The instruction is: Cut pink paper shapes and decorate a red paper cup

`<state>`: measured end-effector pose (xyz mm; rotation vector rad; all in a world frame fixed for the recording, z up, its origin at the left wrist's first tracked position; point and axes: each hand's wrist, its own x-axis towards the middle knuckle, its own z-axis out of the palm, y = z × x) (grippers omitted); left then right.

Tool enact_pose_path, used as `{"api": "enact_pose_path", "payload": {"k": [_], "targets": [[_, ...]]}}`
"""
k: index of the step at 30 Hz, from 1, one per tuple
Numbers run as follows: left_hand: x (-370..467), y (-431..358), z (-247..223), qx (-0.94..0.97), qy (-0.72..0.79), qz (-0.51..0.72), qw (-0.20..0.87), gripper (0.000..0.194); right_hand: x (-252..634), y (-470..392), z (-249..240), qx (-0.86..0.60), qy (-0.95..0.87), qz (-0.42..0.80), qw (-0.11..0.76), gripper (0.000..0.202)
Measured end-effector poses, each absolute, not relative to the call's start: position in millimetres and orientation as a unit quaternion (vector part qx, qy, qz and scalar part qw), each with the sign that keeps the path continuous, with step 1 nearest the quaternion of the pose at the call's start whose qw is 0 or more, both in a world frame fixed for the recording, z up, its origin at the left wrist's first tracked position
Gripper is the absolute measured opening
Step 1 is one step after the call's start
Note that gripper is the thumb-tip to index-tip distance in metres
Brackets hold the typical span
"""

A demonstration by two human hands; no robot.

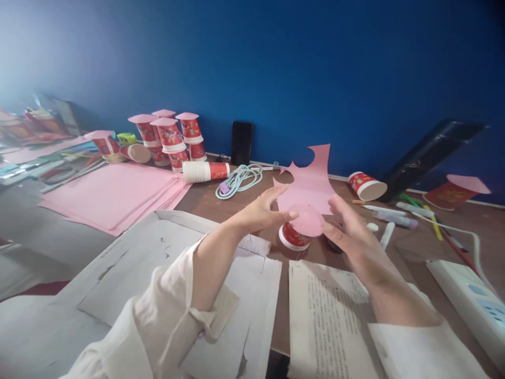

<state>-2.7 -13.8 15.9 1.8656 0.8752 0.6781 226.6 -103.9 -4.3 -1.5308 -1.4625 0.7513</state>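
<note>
A red printed paper cup (pixel 294 236) stands upside down on the brown desk in front of me, white rim at the bottom. On its top lies a round pink paper piece (pixel 306 220). My left hand (pixel 268 210) is at the left of this pink piece, its thumb tip at the paper's edge and its fingers stretched out. From the right side, my right hand (pixel 349 231) reaches in with spread fingers, the thumb at the opposite edge. Just behind is a pink paper sheet with curved cut-outs (pixel 310 181). A dark object under my right hand is mostly hidden.
Stacked red cups with pink tops (pixel 169 134) stand back left, near a pink paper pile (pixel 118 195) and nested cups (pixel 205 171). A coiled cable (pixel 240 181) and phone (pixel 241 142) are behind. Printed pages (pixel 327 316), pens (pixel 394 218) and a power strip (pixel 469 295) lie right.
</note>
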Motion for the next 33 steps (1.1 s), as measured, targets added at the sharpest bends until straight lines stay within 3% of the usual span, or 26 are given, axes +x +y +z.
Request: {"api": "enact_pose_path", "payload": {"k": [13,33], "targets": [[11,-26,17,0.760,0.378,0.241,0.471,0.090,204,-102,3,-0.642,-0.560,0.331,0.405,0.085],[14,-29,12,0.740,0.372,0.255,0.500,0.092,200,-102,3,-0.644,-0.568,0.320,0.399,0.073]]}}
